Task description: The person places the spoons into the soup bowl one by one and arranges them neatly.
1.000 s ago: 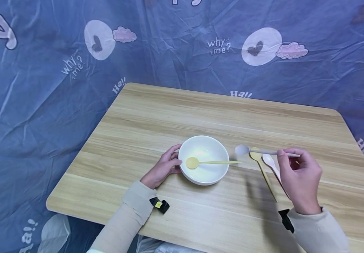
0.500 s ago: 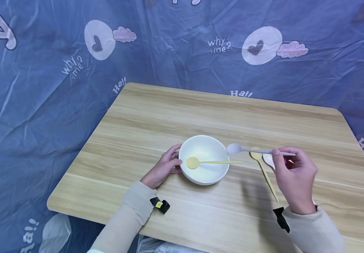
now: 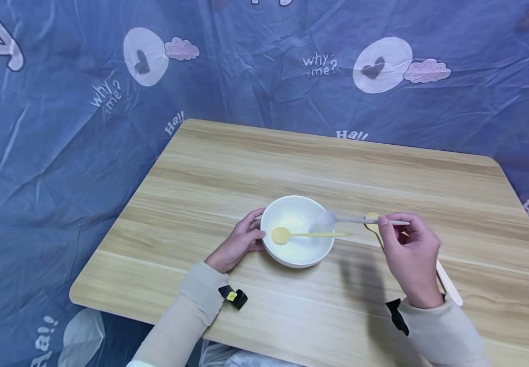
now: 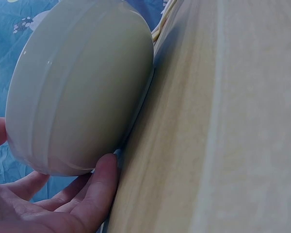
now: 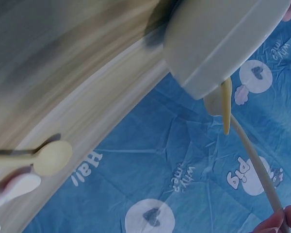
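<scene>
A white bowl stands on the table, and a pale yellow spoon lies across it with its handle tip past the right rim. My left hand holds the bowl's left side, thumb at the rim and fingers along the outer wall; in the left wrist view those fingers touch the wall close to the tabletop. Between thumb and fingers, my right hand pinches a pale grey spoon by the handle. Its blurred head hangs over the bowl's right part, just behind the yellow handle.
Right of the bowl, another yellow spoon lies on the wooden table, partly hidden by my right hand. A white spoon lies beside it. Blue printed cloth hangs behind and left of the table.
My right hand has moved left with the grey spoon, bringing the spoon's head from beside the bowl to over it. My left hand and the bowl have stayed in place.
</scene>
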